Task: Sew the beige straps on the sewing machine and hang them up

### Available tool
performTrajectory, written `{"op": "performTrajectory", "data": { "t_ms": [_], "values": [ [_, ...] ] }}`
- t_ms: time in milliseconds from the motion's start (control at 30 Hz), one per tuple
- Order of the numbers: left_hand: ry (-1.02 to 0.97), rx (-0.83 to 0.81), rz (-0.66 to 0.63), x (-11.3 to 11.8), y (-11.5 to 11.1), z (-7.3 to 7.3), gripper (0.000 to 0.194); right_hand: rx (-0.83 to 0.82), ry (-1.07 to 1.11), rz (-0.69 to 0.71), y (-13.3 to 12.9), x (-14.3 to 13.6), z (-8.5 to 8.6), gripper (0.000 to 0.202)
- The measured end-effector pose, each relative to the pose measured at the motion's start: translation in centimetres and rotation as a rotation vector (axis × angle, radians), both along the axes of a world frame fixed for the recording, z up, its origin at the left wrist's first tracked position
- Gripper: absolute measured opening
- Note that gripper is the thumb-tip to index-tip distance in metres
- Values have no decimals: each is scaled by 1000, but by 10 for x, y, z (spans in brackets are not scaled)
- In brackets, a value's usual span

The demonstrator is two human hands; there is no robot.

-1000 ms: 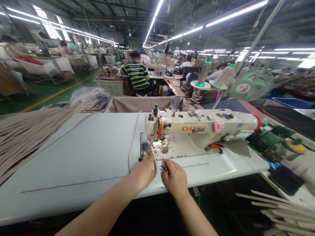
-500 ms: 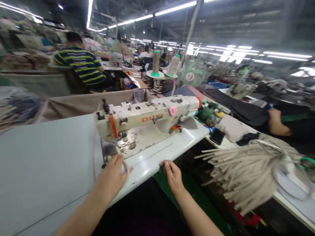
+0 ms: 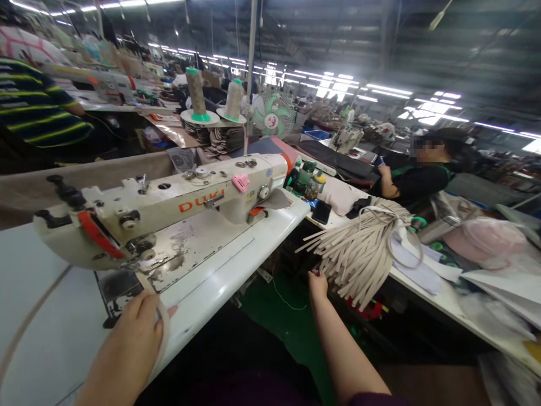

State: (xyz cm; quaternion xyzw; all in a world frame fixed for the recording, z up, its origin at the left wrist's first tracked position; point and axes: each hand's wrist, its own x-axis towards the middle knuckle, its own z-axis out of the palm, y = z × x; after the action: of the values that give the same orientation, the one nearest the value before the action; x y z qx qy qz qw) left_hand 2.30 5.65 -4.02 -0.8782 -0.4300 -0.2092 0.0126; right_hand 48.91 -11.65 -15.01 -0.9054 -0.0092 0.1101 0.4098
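Observation:
My left hand [image 3: 135, 332] is closed on a beige fabric strip [image 3: 164, 327] just in front of the needle area of a white sewing machine [image 3: 203, 192]. One end of the strip runs toward the presser foot; another length hangs in a loop round the hand. My right hand [image 3: 318, 283] is reached out past the table's edge, its fingers pinched together beside a thick bundle of beige strips [image 3: 359, 248]. Something small and dark shows at its fingertips, too small to name. Whether these fingers touch the bundle I cannot tell.
Two thread cones [image 3: 196, 93] stand behind the machine, near a green fan [image 3: 274, 113]. A phone [image 3: 322, 212] and small bottles [image 3: 305, 177] lie on the side table [image 3: 448, 304]. A co-worker [image 3: 422, 169] sits beyond it. Green floor [image 3: 270, 316] shows between the tables.
The view has swung right and closer to the machine. My right hand has moved from the table's edge out to the bundle of strips. The left hand still grips its strip.

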Motion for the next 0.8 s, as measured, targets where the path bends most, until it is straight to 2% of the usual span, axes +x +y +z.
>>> {"op": "performTrajectory", "data": {
  "t_ms": [167, 367, 467, 667, 733, 800],
  "values": [
    [17, -23, -2, -4, 0, -1, 52, -106, 97, -129, -21, 0, -24, 33],
    [6, 9, -3, -4, 1, 0, 46, -27, 72, -39, -29, 4, -20, 31],
    [12, 21, -17, -5, 4, -6, 45, 40, 87, 62, -28, -17, -25, 31],
    [28, 7, -33, -9, 11, -27, 42, 180, 285, 262, -19, -96, -60, 30],
    [1, 15, -8, -10, 12, -33, 40, 238, 300, 259, -15, -99, -62, 30],
    [-48, 7, 14, -10, 15, -40, 38, 303, 254, 208, -11, -82, -53, 33]
  ]
}}
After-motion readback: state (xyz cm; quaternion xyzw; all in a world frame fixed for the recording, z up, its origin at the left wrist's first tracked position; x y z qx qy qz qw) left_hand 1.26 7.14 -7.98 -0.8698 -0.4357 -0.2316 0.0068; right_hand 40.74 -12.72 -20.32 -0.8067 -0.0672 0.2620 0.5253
